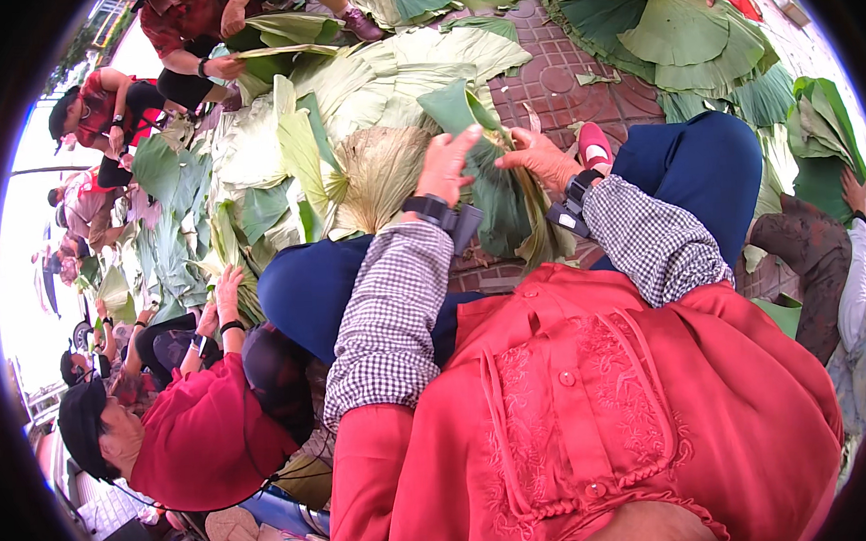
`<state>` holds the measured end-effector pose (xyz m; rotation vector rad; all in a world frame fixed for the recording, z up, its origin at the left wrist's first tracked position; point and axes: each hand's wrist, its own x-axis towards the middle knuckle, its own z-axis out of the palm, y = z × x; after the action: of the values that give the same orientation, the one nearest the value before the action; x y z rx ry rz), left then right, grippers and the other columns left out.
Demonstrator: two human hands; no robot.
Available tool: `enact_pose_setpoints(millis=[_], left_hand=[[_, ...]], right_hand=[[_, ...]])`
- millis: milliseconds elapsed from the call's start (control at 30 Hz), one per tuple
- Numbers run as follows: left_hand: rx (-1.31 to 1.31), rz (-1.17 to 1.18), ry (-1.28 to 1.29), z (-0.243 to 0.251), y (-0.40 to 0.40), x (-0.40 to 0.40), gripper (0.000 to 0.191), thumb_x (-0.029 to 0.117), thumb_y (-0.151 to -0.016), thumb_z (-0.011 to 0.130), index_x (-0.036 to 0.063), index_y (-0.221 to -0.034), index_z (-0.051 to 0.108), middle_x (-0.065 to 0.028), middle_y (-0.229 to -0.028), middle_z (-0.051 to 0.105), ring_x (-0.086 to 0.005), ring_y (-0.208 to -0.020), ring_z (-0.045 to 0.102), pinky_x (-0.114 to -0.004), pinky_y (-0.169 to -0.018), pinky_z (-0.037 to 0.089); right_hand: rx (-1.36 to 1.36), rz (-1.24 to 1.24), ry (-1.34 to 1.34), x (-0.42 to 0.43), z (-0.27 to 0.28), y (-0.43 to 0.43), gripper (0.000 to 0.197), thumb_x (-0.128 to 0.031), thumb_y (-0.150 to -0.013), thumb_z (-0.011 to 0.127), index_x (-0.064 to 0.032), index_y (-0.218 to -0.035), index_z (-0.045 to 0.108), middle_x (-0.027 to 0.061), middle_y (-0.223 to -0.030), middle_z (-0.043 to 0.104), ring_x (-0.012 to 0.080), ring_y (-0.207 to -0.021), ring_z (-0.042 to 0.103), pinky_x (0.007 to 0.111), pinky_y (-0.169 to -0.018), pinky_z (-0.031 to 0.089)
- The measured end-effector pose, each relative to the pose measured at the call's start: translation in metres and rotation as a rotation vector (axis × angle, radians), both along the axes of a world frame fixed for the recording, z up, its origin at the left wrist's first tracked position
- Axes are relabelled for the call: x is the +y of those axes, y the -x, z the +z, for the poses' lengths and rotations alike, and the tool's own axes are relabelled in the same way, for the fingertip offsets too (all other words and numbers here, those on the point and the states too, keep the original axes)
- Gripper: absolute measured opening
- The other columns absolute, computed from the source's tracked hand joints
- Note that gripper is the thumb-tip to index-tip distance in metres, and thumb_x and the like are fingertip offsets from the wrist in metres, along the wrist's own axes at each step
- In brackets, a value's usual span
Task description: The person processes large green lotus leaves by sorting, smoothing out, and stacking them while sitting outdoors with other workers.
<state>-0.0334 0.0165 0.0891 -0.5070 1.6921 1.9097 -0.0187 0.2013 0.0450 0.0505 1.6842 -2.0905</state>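
A green lotus leaf (500,196) with a browned, folded edge hangs between my knees. My right hand (542,157) pinches its gathered part near the top with thumb and fingers. At the leaf's left side, my left hand (449,162) has its fingers spread; whether it touches the leaf cannot be told. Just beyond my hands, a brown dried lotus leaf (383,173) lies fanned on a wide layer of pale green leaves (369,79). Yellow-green folded leaves (304,157) stand up from the layer on the left.
Red patterned paving (551,73) shows ahead. A fanned stack of leaves (689,36) lies at the upper right. A co-worker in a red top (202,429) sits close on my left; others handle leaves at the upper left. Another person's hand (856,193) touches leaves at the right.
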Motion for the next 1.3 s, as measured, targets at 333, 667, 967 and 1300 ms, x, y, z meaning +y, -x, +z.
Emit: enact_pose_setpoints(millis=[333, 667, 967, 1300], left_hand=[[0.057, -0.038, -0.2, -0.033, -0.016, -0.008, 0.065, 0.008, -0.078, 0.066, 0.0012, -0.132, 0.03, -0.012, -0.113, 0.053, -0.0209, -0.099, 0.056, -0.037, -0.078, 0.051], [-0.063, -0.011, 0.059, -0.04, -0.007, -0.027, 0.025, -0.004, -0.074, 0.05, -0.0024, -0.098, 0.047, -0.0156, -0.09, 0.057, -0.0306, -0.07, 0.061, -0.046, -0.059, 0.055], [1.209, -0.162, 1.063, 0.017, 0.049, -0.16, 0.024, 0.007, -0.057, 0.074, 0.0061, -0.078, 0.062, -0.0137, -0.073, 0.061, -0.0314, -0.068, 0.059, -0.039, -0.062, 0.047], [0.511, -0.039, 1.296, -0.005, 0.042, -0.225, 0.039, 0.028, -0.074, 0.071, 0.0021, -0.103, 0.063, -0.0178, -0.099, 0.064, -0.029, -0.087, 0.063, -0.035, -0.075, 0.051]], right_hand=[[-0.102, 0.032, 0.096, -0.009, 0.0, -0.012, 0.051, -0.01, -0.069, 0.073, 0.0, -0.115, 0.052, 0.0064, -0.101, 0.06, 0.0139, -0.091, 0.056, 0.028, -0.08, 0.045], [-0.169, -0.114, 0.052, 0.007, -0.038, 0.002, 0.041, -0.008, -0.077, 0.063, -0.0004, -0.117, 0.055, 0.0059, -0.102, 0.062, 0.0143, -0.09, 0.057, 0.027, -0.081, 0.044], [-0.013, -0.432, -0.081, 0.033, -0.039, 0.016, 0.027, -0.01, -0.078, 0.06, -0.0016, -0.104, 0.062, 0.0047, -0.09, 0.063, 0.013, -0.082, 0.057, 0.026, -0.073, 0.044], [-0.174, -0.412, 0.229, 0.015, 0.01, 0.01, 0.027, -0.016, -0.082, 0.063, -0.0018, -0.105, 0.06, 0.0038, -0.092, 0.062, 0.0124, -0.08, 0.059, 0.027, -0.073, 0.047]])
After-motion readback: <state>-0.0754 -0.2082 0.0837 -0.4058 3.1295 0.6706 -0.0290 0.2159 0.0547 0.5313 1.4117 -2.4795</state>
